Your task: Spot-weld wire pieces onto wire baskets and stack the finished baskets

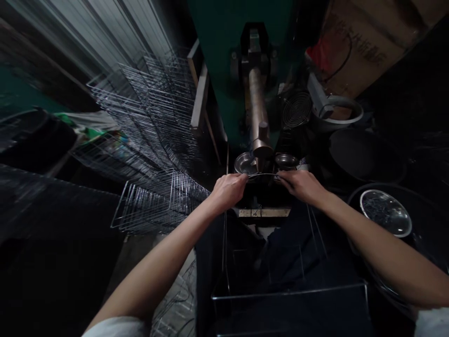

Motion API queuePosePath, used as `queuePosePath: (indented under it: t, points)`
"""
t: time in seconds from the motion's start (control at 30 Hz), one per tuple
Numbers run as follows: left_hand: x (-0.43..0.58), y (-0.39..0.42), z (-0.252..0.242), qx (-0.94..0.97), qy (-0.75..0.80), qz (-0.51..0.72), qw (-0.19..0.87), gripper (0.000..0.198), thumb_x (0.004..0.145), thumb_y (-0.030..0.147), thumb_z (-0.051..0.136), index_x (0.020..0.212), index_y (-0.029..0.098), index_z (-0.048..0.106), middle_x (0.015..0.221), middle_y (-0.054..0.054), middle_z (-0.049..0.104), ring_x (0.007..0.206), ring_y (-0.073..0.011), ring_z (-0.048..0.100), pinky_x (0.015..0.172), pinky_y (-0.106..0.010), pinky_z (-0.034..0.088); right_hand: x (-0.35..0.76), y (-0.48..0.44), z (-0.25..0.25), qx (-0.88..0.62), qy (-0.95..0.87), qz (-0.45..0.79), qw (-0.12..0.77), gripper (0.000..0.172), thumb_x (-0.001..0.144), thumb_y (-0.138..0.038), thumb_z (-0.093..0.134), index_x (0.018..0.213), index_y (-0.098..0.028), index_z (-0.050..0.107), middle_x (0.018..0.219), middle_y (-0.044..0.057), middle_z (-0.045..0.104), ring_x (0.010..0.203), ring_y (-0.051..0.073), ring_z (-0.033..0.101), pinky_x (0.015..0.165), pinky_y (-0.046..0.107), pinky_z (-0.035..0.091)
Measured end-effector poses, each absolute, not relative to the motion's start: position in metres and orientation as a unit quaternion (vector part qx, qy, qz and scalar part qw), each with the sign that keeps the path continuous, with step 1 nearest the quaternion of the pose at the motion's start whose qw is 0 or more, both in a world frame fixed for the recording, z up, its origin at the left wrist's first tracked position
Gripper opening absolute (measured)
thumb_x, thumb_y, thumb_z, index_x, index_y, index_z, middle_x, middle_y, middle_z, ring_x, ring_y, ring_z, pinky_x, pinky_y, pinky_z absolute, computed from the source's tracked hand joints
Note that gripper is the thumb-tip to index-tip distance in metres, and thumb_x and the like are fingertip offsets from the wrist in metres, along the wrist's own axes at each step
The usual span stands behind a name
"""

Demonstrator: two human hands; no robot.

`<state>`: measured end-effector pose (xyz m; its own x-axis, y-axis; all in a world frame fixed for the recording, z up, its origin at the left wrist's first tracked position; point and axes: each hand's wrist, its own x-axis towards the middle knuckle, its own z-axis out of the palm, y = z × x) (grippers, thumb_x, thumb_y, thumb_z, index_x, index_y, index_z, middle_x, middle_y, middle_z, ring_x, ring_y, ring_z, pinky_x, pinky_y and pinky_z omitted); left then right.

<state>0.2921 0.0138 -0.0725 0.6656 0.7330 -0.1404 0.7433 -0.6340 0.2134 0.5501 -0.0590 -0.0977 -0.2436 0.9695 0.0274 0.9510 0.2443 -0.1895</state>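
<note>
Both hands hold a wire frame (291, 292) whose far edge lies under the metal head (262, 149) of a green machine (224, 70). My left hand (228, 189) is closed on the far wire at its left end. My right hand (300, 185) pinches the same wire at its right end. The frame's thin side wires run back toward my lap and its near edge crosses low in the view. Two small round metal bowls (244, 163) sit either side of the machine head, just beyond my fingers.
Stacks of finished wire racks (154, 201) lean and lie at the left. A metal bowl (386, 213) holding small pieces sits at the right. A small fan (296, 110), a white basin (342, 114) and cardboard (368, 42) stand behind at the right.
</note>
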Motion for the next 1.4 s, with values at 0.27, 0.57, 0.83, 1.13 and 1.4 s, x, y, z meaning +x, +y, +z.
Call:
queuePosePath:
  t: [0.27, 0.57, 0.83, 1.13, 1.4]
  points:
    - [0.289, 0.016, -0.071, 0.908, 0.395, 0.011, 0.137, 0.028, 0.099, 0.022, 0.040, 0.096, 0.018, 0.068, 0.089, -0.010, 0.074, 0.078, -0.0226, 0.068, 0.069, -0.029, 0.045, 0.548, -0.054, -0.080, -0.610, -0.786, 0.088, 0.049, 0.022, 0.106, -0.023, 0.052, 0.117, -0.021, 0.071, 0.108, 0.008, 0.074, 0.095, 0.024, 0.068, 0.073, 0.028, 0.042]
    - [0.287, 0.023, -0.074, 0.909, 0.391, 0.033, 0.144, 0.028, 0.100, 0.022, 0.042, 0.092, 0.018, 0.068, 0.084, -0.009, 0.073, 0.074, -0.0212, 0.067, 0.067, -0.029, 0.043, 0.546, -0.046, -0.076, -0.615, -0.780, 0.104, 0.052, 0.021, 0.104, -0.022, 0.055, 0.117, -0.022, 0.072, 0.109, 0.008, 0.073, 0.096, 0.024, 0.066, 0.073, 0.028, 0.041]
    - [0.286, 0.023, -0.075, 0.907, 0.395, 0.034, 0.142, 0.027, 0.099, 0.019, 0.042, 0.090, 0.018, 0.068, 0.083, -0.008, 0.073, 0.074, -0.0212, 0.068, 0.068, -0.028, 0.043, 0.547, -0.043, -0.078, -0.609, -0.785, 0.102, 0.048, 0.020, 0.103, -0.022, 0.056, 0.114, -0.021, 0.072, 0.107, 0.009, 0.072, 0.094, 0.024, 0.065, 0.074, 0.029, 0.041]
    - [0.288, 0.023, -0.077, 0.903, 0.402, 0.026, 0.147, 0.027, 0.098, 0.020, 0.043, 0.092, 0.018, 0.069, 0.085, -0.009, 0.074, 0.075, -0.0220, 0.068, 0.066, -0.029, 0.041, 0.546, -0.043, -0.079, -0.616, -0.779, 0.109, 0.044, 0.024, 0.107, -0.027, 0.051, 0.116, -0.023, 0.073, 0.102, 0.007, 0.074, 0.092, 0.024, 0.067, 0.072, 0.029, 0.041]
    - [0.287, 0.024, -0.077, 0.902, 0.403, 0.029, 0.149, 0.027, 0.099, 0.022, 0.044, 0.095, 0.017, 0.071, 0.084, -0.011, 0.074, 0.075, -0.0232, 0.070, 0.067, -0.029, 0.044, 0.546, -0.045, -0.077, -0.624, -0.772, 0.112, 0.049, 0.024, 0.104, -0.023, 0.054, 0.118, -0.024, 0.073, 0.106, 0.008, 0.074, 0.096, 0.024, 0.067, 0.075, 0.028, 0.044]
